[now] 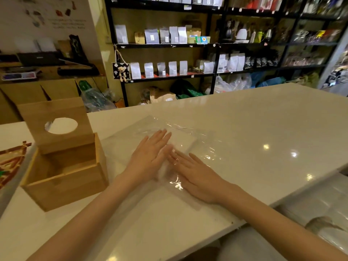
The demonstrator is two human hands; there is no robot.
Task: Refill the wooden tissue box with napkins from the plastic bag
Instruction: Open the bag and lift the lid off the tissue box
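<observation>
A wooden tissue box (64, 183) stands open at the left of the white counter, its lid (56, 125) with a round hole tipped up behind it. The inside of the box looks bare. To its right lies a clear plastic bag (199, 146), flat on the counter, with a white napkin stack (181, 141) showing inside. My left hand (148, 157) rests flat on the bag, fingers spread. My right hand (195, 176) lies flat beside it, palm down, fingertips close to the left hand. Neither hand grips anything.
The white counter (263, 125) runs far to the right and back. A patterned paper item (11, 162) lies at the left edge. Black shelves (169, 46) with pouches stand behind. A lower surface (320, 204) sits past the counter's right front edge.
</observation>
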